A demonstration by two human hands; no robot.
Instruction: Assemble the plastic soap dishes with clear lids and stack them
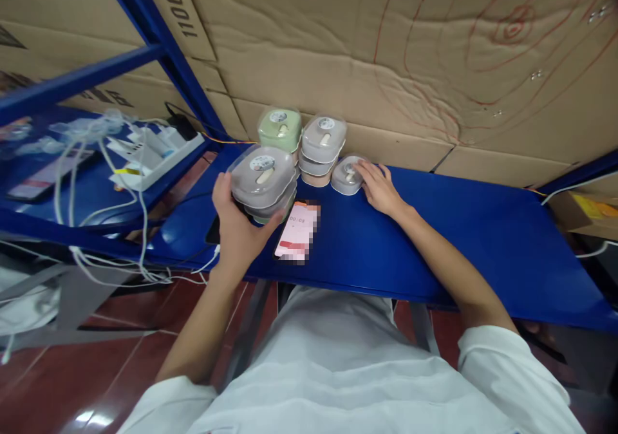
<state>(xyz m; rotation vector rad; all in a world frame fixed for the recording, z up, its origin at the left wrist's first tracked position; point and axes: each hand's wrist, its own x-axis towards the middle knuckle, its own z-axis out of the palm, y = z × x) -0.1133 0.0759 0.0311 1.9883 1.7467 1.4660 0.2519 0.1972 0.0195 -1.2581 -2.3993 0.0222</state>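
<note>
My left hand (240,228) is wrapped around the near-left stack of lidded lunch boxes, fingers on its left side and thumb on its right. The top lunch box (263,179) is grey under a clear domed lid with a round label and a pale tab. To the right, my right hand (381,188) has its fingers over the right side of a single grey lunch box (346,176) on the blue table. Between them stands a taller stack topped by a grey lunch box (323,139). A green lunch box (280,129) tops the stack behind my left hand.
A phone (297,231) showing a timer lies on the blue table (434,241) before the stacks. White cables (140,228) and a white power strip (164,163) are at the left. Cardboard (338,47) walls the back, and a blue metal post (188,86) rises at the left.
</note>
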